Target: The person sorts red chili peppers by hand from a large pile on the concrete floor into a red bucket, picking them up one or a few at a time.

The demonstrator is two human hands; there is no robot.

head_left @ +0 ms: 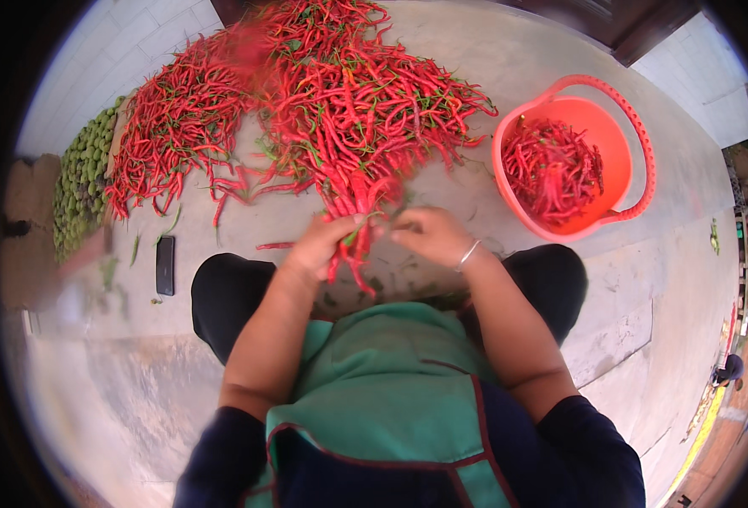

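Observation:
My left hand [316, 244] is closed round a small bunch of long red chili peppers [358, 254], whose ends hang out below the thumb. Just to the right, my right hand [433, 234] has its fingers pinched together beside the bunch; what lies between them is blurred and cannot be made out. Straight ahead, a big heap of red chili peppers [365, 102] with green stems spreads over the floor and reaches close to my left hand. To the right stands a pink-red basket [615, 161] with a raised handle, partly filled with red chili peppers [547, 173].
A dark phone [165, 265] lies on the concrete floor [137, 381] to my left. Round green fruits [82, 190] are piled by the wall at far left. Green scraps litter the floor between my knees. Another person [730, 370] is far off at right.

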